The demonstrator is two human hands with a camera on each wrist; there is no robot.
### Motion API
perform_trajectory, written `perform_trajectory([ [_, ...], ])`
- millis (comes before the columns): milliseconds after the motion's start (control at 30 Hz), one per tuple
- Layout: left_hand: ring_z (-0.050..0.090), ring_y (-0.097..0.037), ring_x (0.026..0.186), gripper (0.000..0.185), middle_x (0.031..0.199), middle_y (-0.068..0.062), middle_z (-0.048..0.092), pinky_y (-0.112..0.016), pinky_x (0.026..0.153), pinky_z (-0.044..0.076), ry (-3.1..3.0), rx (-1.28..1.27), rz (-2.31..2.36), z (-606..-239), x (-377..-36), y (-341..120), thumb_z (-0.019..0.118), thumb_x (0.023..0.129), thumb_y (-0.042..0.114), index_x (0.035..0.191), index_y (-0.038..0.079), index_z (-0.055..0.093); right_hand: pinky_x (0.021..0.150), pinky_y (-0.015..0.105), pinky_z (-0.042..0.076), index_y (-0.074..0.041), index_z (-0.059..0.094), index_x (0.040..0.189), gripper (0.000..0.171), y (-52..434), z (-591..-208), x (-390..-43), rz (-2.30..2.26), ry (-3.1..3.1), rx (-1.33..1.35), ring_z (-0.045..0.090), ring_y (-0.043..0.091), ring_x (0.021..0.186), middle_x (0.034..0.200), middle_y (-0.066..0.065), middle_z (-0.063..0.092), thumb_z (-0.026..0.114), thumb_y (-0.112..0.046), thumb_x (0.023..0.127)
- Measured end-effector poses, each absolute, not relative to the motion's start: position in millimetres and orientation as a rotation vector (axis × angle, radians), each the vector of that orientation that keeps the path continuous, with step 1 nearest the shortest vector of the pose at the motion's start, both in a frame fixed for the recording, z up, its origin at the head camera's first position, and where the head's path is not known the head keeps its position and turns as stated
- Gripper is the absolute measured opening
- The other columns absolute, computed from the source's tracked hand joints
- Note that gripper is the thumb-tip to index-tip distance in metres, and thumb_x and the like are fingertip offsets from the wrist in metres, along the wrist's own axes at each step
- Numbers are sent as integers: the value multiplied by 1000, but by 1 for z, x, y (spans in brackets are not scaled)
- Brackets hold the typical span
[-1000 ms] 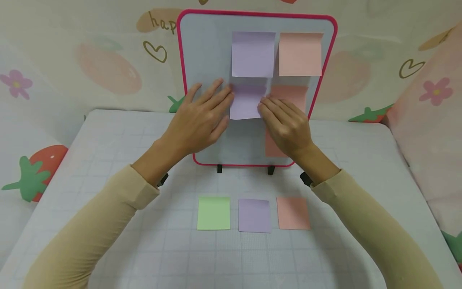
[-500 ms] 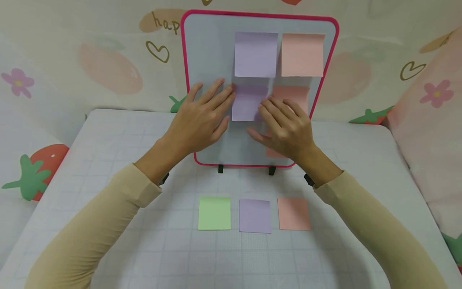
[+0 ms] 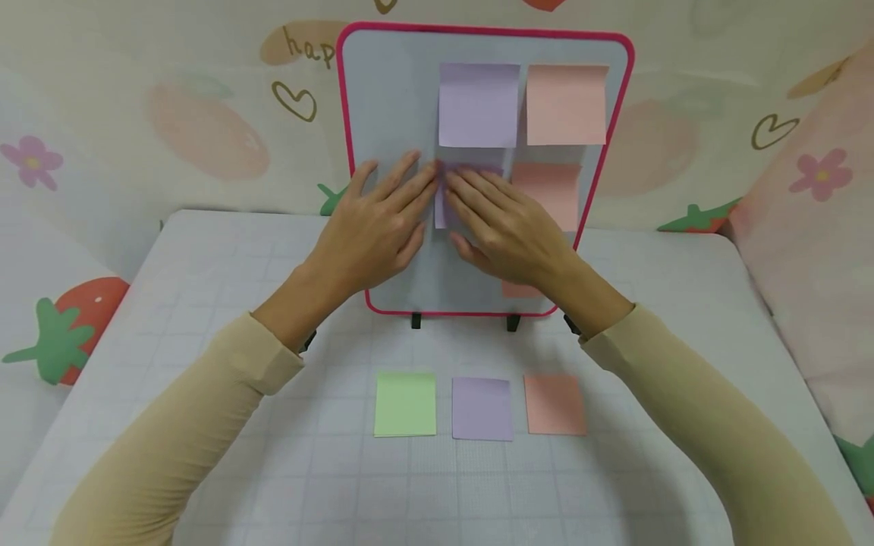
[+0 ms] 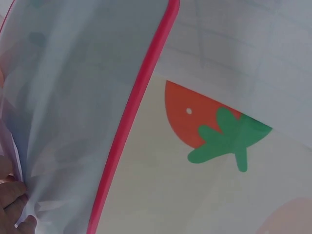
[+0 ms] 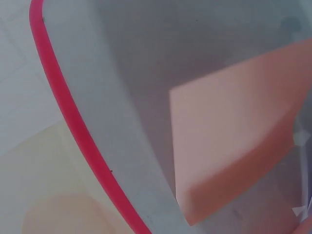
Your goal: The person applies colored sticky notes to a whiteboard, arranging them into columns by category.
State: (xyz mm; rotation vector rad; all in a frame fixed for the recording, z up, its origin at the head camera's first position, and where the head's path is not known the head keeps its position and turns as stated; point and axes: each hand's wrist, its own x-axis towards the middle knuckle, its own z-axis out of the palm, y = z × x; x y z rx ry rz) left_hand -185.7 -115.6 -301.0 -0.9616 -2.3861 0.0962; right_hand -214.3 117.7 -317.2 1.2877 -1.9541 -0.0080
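Three pads (image 3: 481, 407) below board (image 3: 382, 98), untouched.

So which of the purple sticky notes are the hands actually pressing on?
The lower purple note on the board, under both the left hand and right hand. The upper purple note and the purple table note lie untouched.

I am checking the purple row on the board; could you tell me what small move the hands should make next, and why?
Probably lift the right hand off the lower purple note. Its flat fingers cover most of the note against the board, while the left hand braces beside it, so the note looks pressed on.
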Motion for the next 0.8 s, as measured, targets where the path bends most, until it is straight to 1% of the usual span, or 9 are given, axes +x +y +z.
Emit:
perform_trajectory([
  [133, 32, -26, 146, 50, 153, -8, 45, -56, 111, 29, -2382, -954, 96, -301, -186, -117, 49, 100, 24, 146, 5, 50, 114, 41, 35, 10, 58, 132, 48, 116, -316, -216, -38, -1981, 1280, 55, 36, 127, 135, 23, 59, 63, -20, 95],
  [400, 33, -26, 146, 51, 153, -8, 45, -57, 110, 29, -2382, -949, 112, -301, -187, -117, 51, 98, 24, 146, 5, 50, 114, 42, 34, 13, 59, 127, 46, 122, -313, -216, -79, -2017, 1227, 54, 38, 126, 132, 25, 60, 64, -18, 93],
  [633, 31, -26, 147, 52, 154, -7, 43, -57, 111, 29, -2406, -945, 119, -300, -187, -118, 50, 99, 25, 147, 5, 47, 115, 43, 32, 13, 57, 130, 47, 134, -314, -215, -54, -2041, 1203, 52, 39, 128, 134, 26, 58, 61, -17, 94],
  [800, 30, -26, 147, 53, 155, -8, 41, -57, 111, 29, -2418, -946, 121, -300, -187, -118, 49, 99, 25, 148, 5, 47, 112, 45, 37, 10, 55, 132, 47, 140, -315, -215, -39, -2051, 1192, 52, 38, 128, 134, 25, 58, 59, -19, 95],
])
